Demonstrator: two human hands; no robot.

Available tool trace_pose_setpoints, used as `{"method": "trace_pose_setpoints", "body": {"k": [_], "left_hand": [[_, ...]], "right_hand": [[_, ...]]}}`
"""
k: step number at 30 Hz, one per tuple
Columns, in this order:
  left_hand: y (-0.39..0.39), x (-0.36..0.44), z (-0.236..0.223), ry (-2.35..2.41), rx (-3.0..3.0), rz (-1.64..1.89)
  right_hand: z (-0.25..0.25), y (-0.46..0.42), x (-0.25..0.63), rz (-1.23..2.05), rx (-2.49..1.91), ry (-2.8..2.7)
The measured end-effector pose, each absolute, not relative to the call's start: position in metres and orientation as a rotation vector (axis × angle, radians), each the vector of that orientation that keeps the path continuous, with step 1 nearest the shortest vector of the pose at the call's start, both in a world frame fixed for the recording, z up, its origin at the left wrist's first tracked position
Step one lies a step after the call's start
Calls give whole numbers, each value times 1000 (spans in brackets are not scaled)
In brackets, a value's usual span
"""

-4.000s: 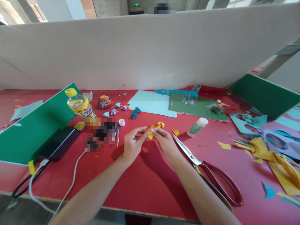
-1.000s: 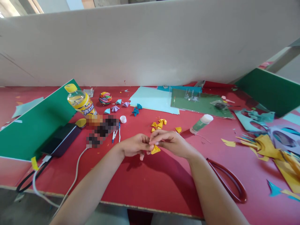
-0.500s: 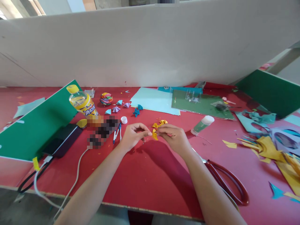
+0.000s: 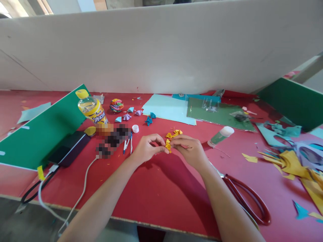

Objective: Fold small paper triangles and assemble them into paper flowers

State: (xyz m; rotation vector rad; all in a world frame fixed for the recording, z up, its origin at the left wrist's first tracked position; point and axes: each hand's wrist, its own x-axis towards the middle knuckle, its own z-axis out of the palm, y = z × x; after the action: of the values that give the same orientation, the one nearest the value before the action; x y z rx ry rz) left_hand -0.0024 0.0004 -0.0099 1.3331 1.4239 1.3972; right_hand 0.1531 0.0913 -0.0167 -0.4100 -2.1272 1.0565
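Note:
Between my fingertips is a small yellow folded paper piece (image 4: 168, 146). My right hand (image 4: 189, 148) pinches it from the right. My left hand (image 4: 150, 148) has thumb and forefinger bent around its left side, touching its edge. Just behind, other yellow folded paper pieces (image 4: 177, 132) lie on the red table (image 4: 151, 198), partly hidden by my right hand. A glue stick (image 4: 221, 136) without its cap stands tilted in view to the right. The white cap (image 4: 135, 128) lies beyond my left hand, near a compass (image 4: 128, 144).
Red-handled scissors (image 4: 248, 195) lie under my right forearm. Yellow paper scraps (image 4: 292, 163) spread at the right. Light-blue sheets (image 4: 166, 109) and a green packet (image 4: 219, 116) lie at the back. A yellow-labelled bottle (image 4: 92, 109), a rubber-band ball (image 4: 116, 105) and a black power bank (image 4: 68, 148) are leftward.
My left fingers have closed in on the yellow paper piece and now touch it. The whole view has shifted slightly; the objects on the table stay in place.

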Motion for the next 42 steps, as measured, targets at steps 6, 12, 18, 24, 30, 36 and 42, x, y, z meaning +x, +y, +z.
{"method": "trace_pose_setpoints", "body": {"k": [6,12,18,24,30,36,42], "left_hand": [[0,-8,-8,1253,1170,1251],[-1,-8,-5,1351,1274,1264],[-1,-2,-8,1474,1416,1425],[-2,2,-10,1528,1465,1493],[1,0,-11,1482,1340,1426],[-1,1,-13,1516,1421,1458],[0,3,-12,1523,1459,1520]], "right_hand": [[-13,89,155,1165,-358,-2124],[-14,89,154,1163,-384,-2096],[-19,93,154,1076,-395,-2102],[-18,95,153,1004,-402,-2080],[-21,95,153,982,-376,-2112],[-17,94,153,946,-413,-2105],[-16,93,152,939,-426,-2107]]}}
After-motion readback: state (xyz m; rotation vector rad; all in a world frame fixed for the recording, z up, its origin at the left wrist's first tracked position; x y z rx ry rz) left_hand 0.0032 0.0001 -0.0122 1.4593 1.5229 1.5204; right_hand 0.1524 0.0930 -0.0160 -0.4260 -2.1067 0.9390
